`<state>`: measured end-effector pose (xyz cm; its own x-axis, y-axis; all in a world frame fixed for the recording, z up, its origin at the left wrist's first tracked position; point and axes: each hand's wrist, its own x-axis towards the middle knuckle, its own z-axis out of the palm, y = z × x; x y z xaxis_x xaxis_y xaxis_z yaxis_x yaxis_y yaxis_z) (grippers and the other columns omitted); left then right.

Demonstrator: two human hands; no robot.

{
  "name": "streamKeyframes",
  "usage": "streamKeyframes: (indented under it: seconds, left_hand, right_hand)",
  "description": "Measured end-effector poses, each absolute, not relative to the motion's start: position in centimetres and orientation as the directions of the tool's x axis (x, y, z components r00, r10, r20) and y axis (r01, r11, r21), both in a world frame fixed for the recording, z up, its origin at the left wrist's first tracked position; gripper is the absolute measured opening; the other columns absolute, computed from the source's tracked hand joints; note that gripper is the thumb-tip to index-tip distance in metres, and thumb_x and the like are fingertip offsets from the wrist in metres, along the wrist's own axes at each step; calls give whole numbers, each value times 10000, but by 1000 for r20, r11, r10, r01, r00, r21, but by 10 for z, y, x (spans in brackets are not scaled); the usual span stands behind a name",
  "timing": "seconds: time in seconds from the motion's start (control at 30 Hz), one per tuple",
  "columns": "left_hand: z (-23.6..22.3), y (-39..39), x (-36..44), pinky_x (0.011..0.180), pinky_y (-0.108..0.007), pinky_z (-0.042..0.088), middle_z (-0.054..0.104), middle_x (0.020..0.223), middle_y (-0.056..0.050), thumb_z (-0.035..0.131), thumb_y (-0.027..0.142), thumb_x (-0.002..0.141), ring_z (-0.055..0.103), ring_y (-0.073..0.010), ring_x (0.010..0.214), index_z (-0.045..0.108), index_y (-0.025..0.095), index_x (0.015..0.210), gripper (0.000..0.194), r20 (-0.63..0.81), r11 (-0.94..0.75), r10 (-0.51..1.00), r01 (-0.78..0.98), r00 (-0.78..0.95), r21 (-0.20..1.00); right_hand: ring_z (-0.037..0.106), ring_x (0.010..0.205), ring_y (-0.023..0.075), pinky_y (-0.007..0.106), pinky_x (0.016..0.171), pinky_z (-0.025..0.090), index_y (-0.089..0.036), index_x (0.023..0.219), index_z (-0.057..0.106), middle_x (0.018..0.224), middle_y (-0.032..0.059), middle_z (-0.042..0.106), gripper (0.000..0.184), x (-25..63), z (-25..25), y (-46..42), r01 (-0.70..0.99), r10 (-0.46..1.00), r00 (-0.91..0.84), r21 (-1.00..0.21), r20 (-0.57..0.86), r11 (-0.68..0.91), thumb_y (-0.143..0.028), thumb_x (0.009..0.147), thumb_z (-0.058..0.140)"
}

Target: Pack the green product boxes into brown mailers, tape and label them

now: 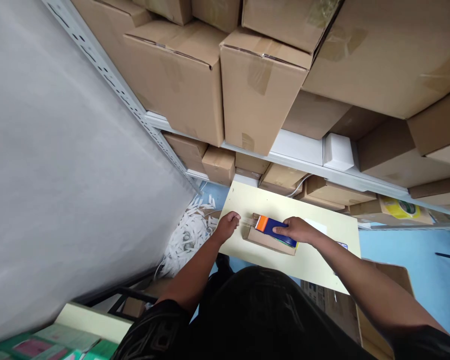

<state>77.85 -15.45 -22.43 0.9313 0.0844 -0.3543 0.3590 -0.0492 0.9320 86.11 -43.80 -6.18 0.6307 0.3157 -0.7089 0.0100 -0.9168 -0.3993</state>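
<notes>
A small cardboard box (pixel 269 242) lies on the pale yellow table. Over its top, my right hand (pixel 297 231) is closed around a dark blue tape dispenser (pixel 279 231) with an orange front end. That end points left, toward my left hand (pixel 228 226). My left hand is closed with its fingertips pinched, just off the box's left end. A faint strip of clear tape (pixel 248 221) runs between the pinched fingers and the dispenser's orange end. Part of the box is hidden beneath the dispenser and my right hand.
The pale yellow table (pixel 318 267) stands against shelves stacked with large cardboard boxes (pixel 262 95). A white paper (pixel 315 226) lies right of my right hand. White scraps (pixel 189 240) are heaped on the floor at left, beside a grey wall (pixel 78 165). An open carton (pixel 392 275) stands at right.
</notes>
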Motion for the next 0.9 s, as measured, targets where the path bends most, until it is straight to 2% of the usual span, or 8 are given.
streamKeyframes:
  seconds: [0.17, 0.3, 0.4, 0.57, 0.77, 0.9]
  left_hand:
    - [-248, -166, 772, 649, -268, 460, 605, 712, 21, 521, 392, 900, 566, -150, 646, 615, 212, 885, 204, -370, -151, 89, 380, 925, 913]
    - [-253, -182, 769, 731, -293, 464, 621, 739, 6, 476, 348, 944, 592, -174, 719, 598, 222, 865, 192, -300, -321, 95, 314, 949, 893]
    - [-249, -190, 769, 771, -300, 457, 622, 750, 2, 475, 312, 952, 597, -184, 752, 594, 227, 869, 168, -273, -370, 97, 289, 957, 883]
    - [-243, -196, 767, 777, -292, 456, 611, 717, 19, 476, 308, 962, 606, -187, 736, 568, 245, 855, 154, -276, -364, 89, 290, 957, 885]
    - [-236, -198, 761, 756, -283, 474, 672, 756, 21, 596, 368, 930, 661, -196, 777, 542, 259, 905, 125, -399, -270, 142, 423, 906, 865]
    - [-238, -197, 759, 755, -295, 492, 699, 792, 2, 562, 384, 955, 669, -184, 758, 532, 248, 925, 143, -387, -233, 143, 412, 911, 881]
  right_hand:
    - [664, 658, 197, 267, 572, 414, -195, 788, 747, 736, 59, 733, 627, 857, -68, -433, 39, 325, 615, -384, -718, -922, -815, 745, 669]
    - [683, 693, 210, 271, 594, 431, -195, 807, 759, 757, 67, 745, 632, 853, -67, -431, 48, 331, 611, -384, -719, -922, -817, 750, 664]
    - [689, 705, 217, 275, 600, 434, -199, 821, 765, 775, 73, 753, 631, 850, -67, -431, 48, 329, 614, -382, -717, -923, -818, 759, 657]
    - [681, 695, 221, 279, 589, 413, -205, 775, 749, 746, 71, 746, 619, 843, -69, -432, 96, 347, 640, -377, -685, -921, -818, 763, 657]
    - [678, 692, 221, 282, 586, 394, -211, 755, 738, 743, 75, 743, 603, 834, -71, -436, 117, 350, 665, -371, -660, -921, -805, 794, 641]
    - [689, 744, 240, 288, 605, 384, -221, 781, 743, 775, 85, 749, 580, 826, -70, -435, 177, 356, 690, -330, -630, -927, -784, 832, 616]
